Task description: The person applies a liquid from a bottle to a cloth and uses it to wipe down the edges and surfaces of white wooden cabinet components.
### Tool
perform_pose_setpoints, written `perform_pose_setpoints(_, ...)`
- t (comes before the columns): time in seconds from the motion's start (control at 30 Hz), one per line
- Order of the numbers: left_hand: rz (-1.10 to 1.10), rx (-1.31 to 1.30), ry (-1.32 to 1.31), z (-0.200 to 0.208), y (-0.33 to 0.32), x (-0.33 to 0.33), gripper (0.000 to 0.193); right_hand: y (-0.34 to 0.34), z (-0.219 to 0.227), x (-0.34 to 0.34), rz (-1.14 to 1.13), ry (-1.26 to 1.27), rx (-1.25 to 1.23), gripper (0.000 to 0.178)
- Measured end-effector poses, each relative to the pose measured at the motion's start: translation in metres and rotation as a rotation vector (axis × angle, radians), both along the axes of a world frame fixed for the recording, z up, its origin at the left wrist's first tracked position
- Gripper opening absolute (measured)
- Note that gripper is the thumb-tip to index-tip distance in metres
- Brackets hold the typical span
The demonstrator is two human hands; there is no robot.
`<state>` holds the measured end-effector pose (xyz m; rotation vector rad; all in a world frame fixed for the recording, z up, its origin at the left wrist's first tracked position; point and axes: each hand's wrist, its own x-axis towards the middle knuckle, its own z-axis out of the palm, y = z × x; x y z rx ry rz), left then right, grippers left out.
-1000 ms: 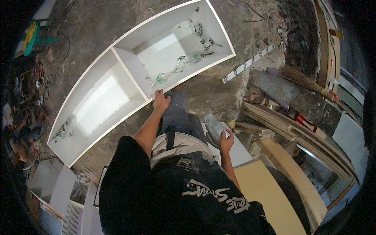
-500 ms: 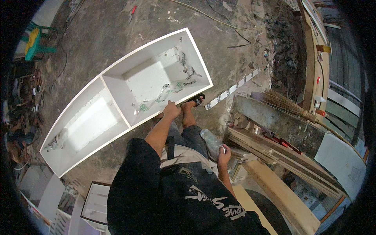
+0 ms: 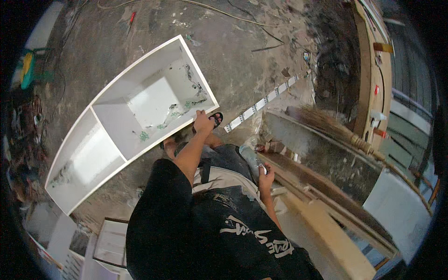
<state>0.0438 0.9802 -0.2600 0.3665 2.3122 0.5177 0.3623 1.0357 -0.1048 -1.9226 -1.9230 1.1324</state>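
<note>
A long white open box-shaped cabinet (image 3: 109, 168), split in two by a divider, lies on the floor at the left with its open side up. My left hand (image 3: 203, 123) is closed at its near rim, close to the right corner; the fingertips are partly hidden. Crumpled clear plastic wrap with green marks (image 3: 161, 126) lies inside the larger compartment. By my right thigh, my right hand (image 3: 266, 176) grips a clear plastic bottle (image 3: 251, 156) at its white-capped end, the bottle tilted.
A strip with white and dark patches (image 3: 263, 103) lies on the floor beyond my sandalled foot (image 3: 216, 119). At the right are a straw broom (image 3: 326, 125) and stacked boards (image 3: 336, 228). A red-handled tool (image 3: 132, 19) lies at the far left, with a cable (image 3: 219, 11) farther right.
The view has shifted, so the cabinet appears farther left. My left hand is nearer the cabinet's right corner along the rim. My right hand keeps hold of the bottle.
</note>
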Motion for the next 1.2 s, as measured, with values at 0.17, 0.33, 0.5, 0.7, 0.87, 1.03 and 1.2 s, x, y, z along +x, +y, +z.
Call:
perform_pose_setpoints(0.17,0.031,0.058,-0.057,0.002,0.034,0.01,0.063,0.053,0.009,-0.012,0.125,-0.146,-0.119,0.035)
perform_pose_setpoints(0.33,-0.1,0.037,-0.102,0.006,0.026,-0.002,0.061,0.087,-0.011,0.006,0.241,-0.026,-0.042,0.035)
perform_pose_setpoints(0.5,-0.221,0.044,0.005,0.002,0.015,-0.006,0.058,0.109,-0.023,0.008,0.388,-0.252,0.113,0.035)
perform_pose_setpoints(0.7,-0.218,-0.054,-0.041,0.002,0.019,-0.004,0.058,0.111,-0.012,0.011,0.523,-0.136,0.063,0.038)
perform_pose_setpoints(0.87,-0.211,-0.014,-0.071,-0.038,0.054,0.0,0.059,0.116,-0.034,0.052,0.602,-0.109,0.107,0.04)
perform_pose_setpoints(1.03,-0.163,0.06,-0.083,-0.027,0.035,0.002,0.063,0.124,-0.081,0.073,0.629,-0.136,-0.014,0.052)
perform_pose_setpoints(1.2,-0.107,0.055,-0.102,-0.038,0.036,0.0,0.057,0.124,-0.072,0.067,0.579,-0.312,-0.006,0.051)
